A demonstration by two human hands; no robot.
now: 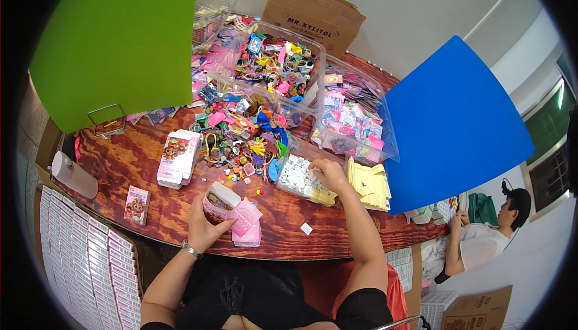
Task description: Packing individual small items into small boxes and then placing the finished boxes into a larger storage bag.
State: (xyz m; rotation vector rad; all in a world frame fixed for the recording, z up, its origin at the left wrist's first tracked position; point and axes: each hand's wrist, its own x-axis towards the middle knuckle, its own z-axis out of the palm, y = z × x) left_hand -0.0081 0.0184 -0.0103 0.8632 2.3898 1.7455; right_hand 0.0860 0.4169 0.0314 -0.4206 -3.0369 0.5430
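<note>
My left hand (203, 226) is closed round a small open-topped pink cardboard box (223, 196) near the table's front edge. Its thumb reaches toward a pink card (245, 217), which lies beside the box over a stack of pink cards (248, 237). Over a clear plastic tray of small white square packets (296, 174), my right hand (328, 175) has its fingers bent together; whatever is between them is hidden. A stack of pale yellow paper pieces (368, 184) sits just right of that hand. One white packet (306, 228) lies alone on the table.
Beyond my hands spreads a heap of small colourful toys (247, 137), with clear bins (319, 98) behind. Flattened pink boxes (177, 156), a finished box (136, 205) and a bottle (74, 175) stand left. Green (120, 41) and blue panels (451, 125) flank the table. A co-worker (487, 233) sits far right.
</note>
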